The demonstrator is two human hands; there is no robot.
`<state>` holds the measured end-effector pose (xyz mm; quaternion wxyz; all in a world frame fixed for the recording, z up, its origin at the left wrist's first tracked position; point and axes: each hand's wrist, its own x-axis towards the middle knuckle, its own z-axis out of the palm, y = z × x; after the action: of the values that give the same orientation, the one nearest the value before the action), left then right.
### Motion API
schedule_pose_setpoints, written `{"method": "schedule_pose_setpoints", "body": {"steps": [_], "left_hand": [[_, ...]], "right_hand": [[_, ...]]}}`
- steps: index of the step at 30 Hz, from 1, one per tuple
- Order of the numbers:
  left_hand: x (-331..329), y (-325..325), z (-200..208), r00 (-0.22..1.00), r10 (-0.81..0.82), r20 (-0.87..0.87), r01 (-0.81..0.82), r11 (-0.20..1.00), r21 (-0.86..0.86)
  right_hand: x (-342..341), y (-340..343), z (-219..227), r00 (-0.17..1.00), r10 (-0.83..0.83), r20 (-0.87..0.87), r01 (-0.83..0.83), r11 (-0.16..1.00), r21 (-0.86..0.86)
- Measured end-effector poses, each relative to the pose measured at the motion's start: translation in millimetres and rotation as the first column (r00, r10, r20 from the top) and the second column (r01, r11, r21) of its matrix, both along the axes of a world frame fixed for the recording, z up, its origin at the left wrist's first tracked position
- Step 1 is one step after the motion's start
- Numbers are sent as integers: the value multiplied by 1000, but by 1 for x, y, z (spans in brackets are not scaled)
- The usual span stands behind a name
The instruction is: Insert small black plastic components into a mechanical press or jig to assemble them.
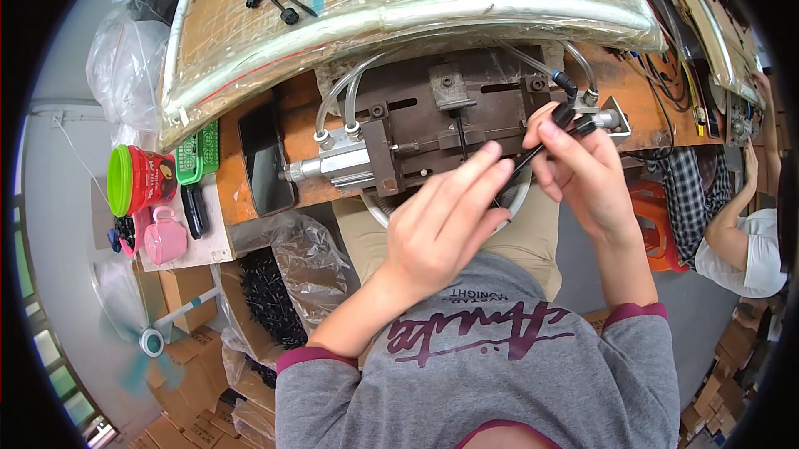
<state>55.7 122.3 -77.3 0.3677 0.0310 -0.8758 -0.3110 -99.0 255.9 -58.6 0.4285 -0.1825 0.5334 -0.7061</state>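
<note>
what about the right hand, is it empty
No, the right hand holds at least one slim black part with a thick end.

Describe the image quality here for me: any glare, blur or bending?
In the head view, the corners are black and the edge of the board bows, seemingly from the fisheye lens; in the head view, pale glare streaks its plastic film; also in the head view, the fan has blades smeared into a teal haze, while the left hand and right hand look fairly sharp.
</note>
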Motion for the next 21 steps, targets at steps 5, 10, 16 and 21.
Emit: {"method": "schedule_pose_setpoints", "body": {"steps": [5,10,16,21], "left_hand": [[19,1,12,978,-200,54,196,978,67],[23,3,-13,990,1,141,-10,998,67],[6,-1,-47,965,180,193,-108,935,-337],[2,-4,-39,957,179,230,-94,937,-336]], "right_hand": [[-1,-6,5,999,44,11,-45,996,81],[-4,-12,5,761,-270,-590,290,955,-64],[1,-9,-2,89,-239,-967,250,945,-211],[4,0,-7,-69,-130,-989,117,984,-137]]}}
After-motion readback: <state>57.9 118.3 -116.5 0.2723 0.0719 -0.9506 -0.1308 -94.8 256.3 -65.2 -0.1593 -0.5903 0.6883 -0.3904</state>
